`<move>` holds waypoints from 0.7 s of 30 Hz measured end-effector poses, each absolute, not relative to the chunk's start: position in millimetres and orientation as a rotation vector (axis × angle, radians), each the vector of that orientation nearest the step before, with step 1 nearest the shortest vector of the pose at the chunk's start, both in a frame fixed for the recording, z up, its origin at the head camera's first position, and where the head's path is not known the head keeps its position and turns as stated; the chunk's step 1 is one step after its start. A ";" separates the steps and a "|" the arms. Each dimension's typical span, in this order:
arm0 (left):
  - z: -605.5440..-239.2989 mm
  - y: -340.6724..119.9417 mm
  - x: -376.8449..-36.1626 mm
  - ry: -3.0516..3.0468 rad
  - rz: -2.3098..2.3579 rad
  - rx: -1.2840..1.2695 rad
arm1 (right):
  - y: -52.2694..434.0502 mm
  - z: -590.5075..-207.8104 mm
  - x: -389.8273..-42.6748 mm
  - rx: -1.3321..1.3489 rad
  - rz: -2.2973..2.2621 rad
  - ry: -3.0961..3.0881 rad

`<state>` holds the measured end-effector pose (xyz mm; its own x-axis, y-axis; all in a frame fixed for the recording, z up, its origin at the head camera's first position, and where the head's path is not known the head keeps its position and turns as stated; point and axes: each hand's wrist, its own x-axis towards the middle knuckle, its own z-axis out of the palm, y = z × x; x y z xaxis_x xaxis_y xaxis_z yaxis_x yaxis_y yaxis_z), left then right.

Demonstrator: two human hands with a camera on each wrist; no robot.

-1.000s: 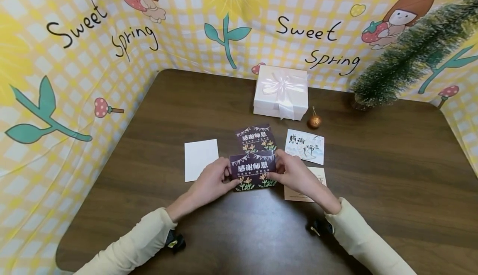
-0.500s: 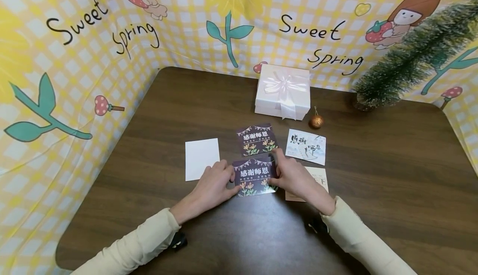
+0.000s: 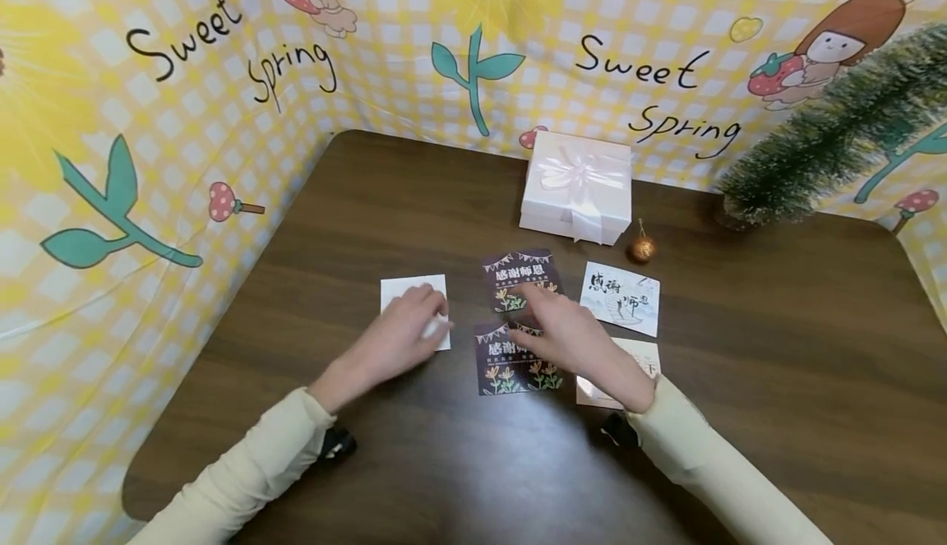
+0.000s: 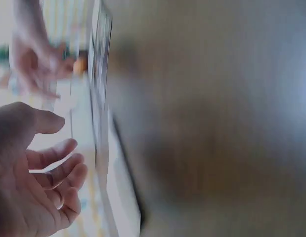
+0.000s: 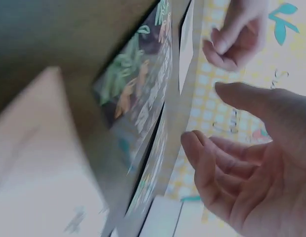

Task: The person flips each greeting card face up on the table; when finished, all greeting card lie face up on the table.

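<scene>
Two dark greeting cards lie mid-worktop, one behind the other toward the far edge. The near dark card (image 3: 514, 360) lies flat, long axis roughly left-right, released. Right hand (image 3: 570, 339) hovers over its far right corner, fingers loose and spread, holding nothing, fingertips pointing at the far dark card (image 3: 521, 278). Left hand (image 3: 403, 335), relaxed and empty, rests over the white card (image 3: 410, 292), just left. The right hand is nearer both dark cards.

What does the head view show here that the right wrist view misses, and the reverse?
Head view only: the ribboned gift box, gold bauble, small tree and whole table. Right wrist view only: the right hand from its palm side, fingers relaxed, holding nothing. Both show the dark floral cards, the beige card and the left hand.
</scene>
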<state>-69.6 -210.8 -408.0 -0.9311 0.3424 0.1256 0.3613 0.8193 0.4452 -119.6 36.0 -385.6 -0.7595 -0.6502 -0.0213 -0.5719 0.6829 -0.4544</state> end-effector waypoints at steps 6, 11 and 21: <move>-400.1 -265.5 -83.9 -2.946 -0.588 -0.506 | -5.7 -389.1 -128.8 -1.437 -0.496 2.640; -405.2 -286.5 -83.3 -3.030 -0.475 -0.492 | -31.1 -393.8 -130.3 -1.625 -0.265 2.507; -407.0 -293.8 -78.5 -3.156 -0.256 -0.560 | -60.4 -391.5 -127.5 -1.593 0.041 2.420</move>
